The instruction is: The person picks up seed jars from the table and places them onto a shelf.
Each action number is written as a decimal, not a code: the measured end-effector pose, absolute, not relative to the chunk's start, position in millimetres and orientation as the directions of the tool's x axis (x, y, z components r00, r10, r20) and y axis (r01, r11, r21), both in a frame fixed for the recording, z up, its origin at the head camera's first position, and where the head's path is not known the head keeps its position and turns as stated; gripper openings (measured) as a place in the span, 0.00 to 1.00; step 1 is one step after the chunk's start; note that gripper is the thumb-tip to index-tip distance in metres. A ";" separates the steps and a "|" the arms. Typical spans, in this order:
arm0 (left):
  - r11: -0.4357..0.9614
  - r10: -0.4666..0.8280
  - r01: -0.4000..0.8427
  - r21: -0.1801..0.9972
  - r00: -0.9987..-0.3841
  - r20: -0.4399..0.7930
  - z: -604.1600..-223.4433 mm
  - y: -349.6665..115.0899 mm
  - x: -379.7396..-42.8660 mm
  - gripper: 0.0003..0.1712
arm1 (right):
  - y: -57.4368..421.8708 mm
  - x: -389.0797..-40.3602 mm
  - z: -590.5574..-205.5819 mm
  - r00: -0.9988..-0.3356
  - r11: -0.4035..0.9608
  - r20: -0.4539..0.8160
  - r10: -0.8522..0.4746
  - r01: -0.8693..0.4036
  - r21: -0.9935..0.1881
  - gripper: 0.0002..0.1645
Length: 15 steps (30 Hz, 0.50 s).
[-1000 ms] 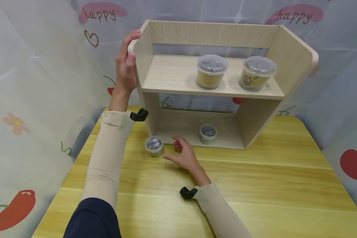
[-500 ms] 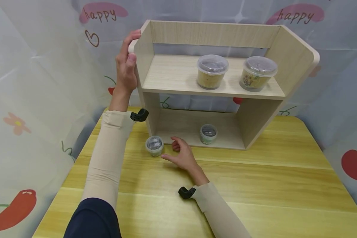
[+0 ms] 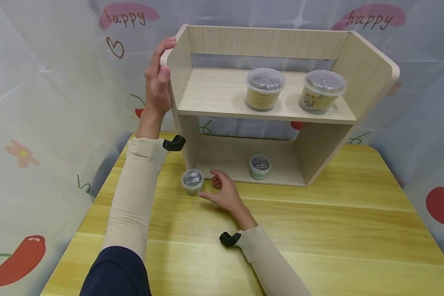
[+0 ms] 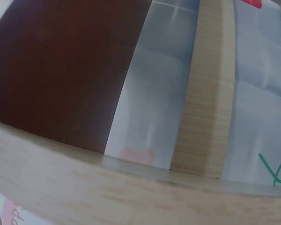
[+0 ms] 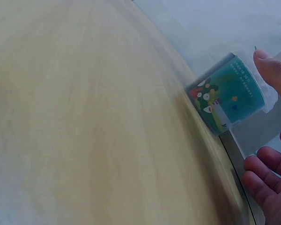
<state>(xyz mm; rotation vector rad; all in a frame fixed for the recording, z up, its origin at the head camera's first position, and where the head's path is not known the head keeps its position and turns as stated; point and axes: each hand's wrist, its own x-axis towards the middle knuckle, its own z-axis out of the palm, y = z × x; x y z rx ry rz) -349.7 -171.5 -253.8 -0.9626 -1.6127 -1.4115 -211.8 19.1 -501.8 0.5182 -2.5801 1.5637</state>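
Note:
My left hand [image 3: 158, 84] grips the upper left side panel of a pale wooden shelf [image 3: 266, 116], fingers over its edge. The left wrist view shows the shelf's boards close up and only a sliver of that hand. On the table, a small lidded plastic tub [image 3: 193, 182] stands by the shelf's lower left front corner; its teal printed label [image 5: 232, 96] shows in the right wrist view. Just right of the tub is my right hand [image 3: 227, 193], thumb and fingers spread apart and holding nothing. A similar small tub [image 3: 260, 167] stands on the lower shelf board.
Two larger lidded tubs with yellowish contents, one mid-board [image 3: 264, 98] and one farther right [image 3: 320, 96], stand on the upper board. The shelf rests toward the back of a yellow wooden table [image 3: 318, 238]. Printed sheeting [image 3: 59, 82] hangs behind and at both sides.
My right hand has drifted slightly left, toward the small tub on the table. The left hand keeps its grip on the shelf, and the tubs stay in place.

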 end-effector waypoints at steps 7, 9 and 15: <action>0.088 0.050 0.907 0.411 -0.416 0.908 -254.1 -171.4 -351.2 0.54 | 16.8 -212.2 -503.5 -0.943 0.424 0.224 -0.244 -0.312 -0.850 0.48; 0.091 0.049 0.907 0.412 -0.417 0.908 -254.2 -171.7 -351.2 0.54 | 16.0 -212.5 -503.5 -0.943 0.421 0.226 -0.245 -0.314 -0.851 0.48; 0.096 0.046 0.904 0.416 -0.421 0.906 -254.1 -172.3 -350.1 0.54 | 12.1 -212.9 -501.3 -0.940 0.402 0.225 -0.257 -0.316 -0.859 0.48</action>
